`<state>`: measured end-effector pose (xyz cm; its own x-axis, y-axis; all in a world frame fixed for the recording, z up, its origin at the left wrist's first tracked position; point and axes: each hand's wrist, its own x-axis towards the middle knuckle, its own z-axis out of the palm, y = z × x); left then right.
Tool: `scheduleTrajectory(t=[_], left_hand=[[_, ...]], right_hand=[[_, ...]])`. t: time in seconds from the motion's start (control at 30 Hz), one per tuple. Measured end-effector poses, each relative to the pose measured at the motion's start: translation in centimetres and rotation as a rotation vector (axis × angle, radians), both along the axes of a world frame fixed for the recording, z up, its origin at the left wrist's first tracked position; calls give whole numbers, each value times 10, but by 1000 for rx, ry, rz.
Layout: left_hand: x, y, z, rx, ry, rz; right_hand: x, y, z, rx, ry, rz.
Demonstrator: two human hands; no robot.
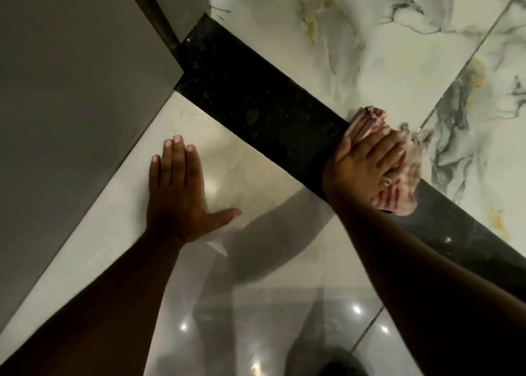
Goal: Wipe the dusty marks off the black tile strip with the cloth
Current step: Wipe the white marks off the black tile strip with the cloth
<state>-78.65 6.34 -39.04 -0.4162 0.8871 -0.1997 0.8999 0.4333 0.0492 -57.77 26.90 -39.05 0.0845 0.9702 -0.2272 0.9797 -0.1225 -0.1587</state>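
Our right hand (367, 165) presses the pink cloth (398, 196) onto the black tile strip (256, 102); our left hand (179, 193) lies flat on the pale floor tile (256, 176) nearby.

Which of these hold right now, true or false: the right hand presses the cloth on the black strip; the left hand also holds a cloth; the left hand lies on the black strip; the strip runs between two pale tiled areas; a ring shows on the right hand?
1. The right hand presses the cloth on the black tile strip. True.
2. The left hand also holds a cloth. False: it is bare, palm down, fingers spread.
3. The left hand lies on the black strip. False: it rests on the pale glossy tile beside the strip.
4. The strip runs between two pale tiled areas. True: the veined marble tile lies on its far side.
5. A ring shows on the right hand. True.
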Motion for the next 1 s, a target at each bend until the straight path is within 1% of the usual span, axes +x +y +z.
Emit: scheduleTrajectory(t=[0.03, 0.07, 0.13, 0.23, 0.27, 0.3, 0.33, 0.37, 0.43, 0.5, 0.53, 0.57, 0.6, 0.63, 0.67, 0.73, 0.77, 0.8, 0.83, 0.87, 0.9, 0.93, 1.0], left_hand=[[2, 1, 0, 7, 10, -4], [2, 1, 2, 13, 11, -4], [5, 3, 7, 12, -20, 26], [23, 3, 14, -6, -88, 36], [35, 3, 15, -14, -105, 22], [46, 2, 15, -20, -120, 12], [58, 2, 13, -21, -130, -3], [71, 3, 11, -27, -142, -35], [92, 5, 9, -61, -160, -135], [112, 8, 7, -78, -178, -187], [118, 9, 8, -79, -177, -187], [123, 10, 7, -77, -169, -193], [126, 11, 7, -73, -156, -209], [125, 10, 8, -74, -144, -229], [124, 11, 9, -75, -136, -244], [121, 10, 8, -79, -125, -250], [121, 10, 8, -91, -122, -252], [121, 9, 8, -108, -114, -255], [121, 10, 8, -115, -109, -260], [121, 10, 8, -114, -107, -266], [120, 10, 7, -110, -105, -270], [120, 9, 7, -108, -100, -273], [119, 10, 6, -103, -79, -271]], right_hand=[[-8, -9, -1, -5, 6, 69], [-14, -20, -1, -2, 6, 216], [-11, -36, 1, 10, 26, 605], [32, -22, 4, 49, 46, 1116], [51, -12, 2, 77, 24, 1227], [69, -3, 0, 93, -1, 1258], [85, 5, 1, 93, -22, 1199], [101, 10, 2, 77, -33, 1060], [118, 11, 3, 33, -41, 681], [119, 4, 4, 13, -42, 346], [111, -1, 4, 4, -30, 217], [102, -6, 4, -5, -25, 133], [95, -12, 5, -13, -33, 131], [92, -22, 4, -24, -43, 228], [95, -32, 4, -31, -36, 399], [117, -46, 5, -30, -16, 807], [134, -43, 7, -31, -24, 965], [151, -35, 7, -23, -36, 1063], [168, -26, 6, -6, -52, 1076], [186, -17, 4, 1, -68, 1002], [202, -12, 2, -17, -78, 855], [218, -9, 1, -43, -87, 663], [236, -13, 1, -37, -87, 333]])
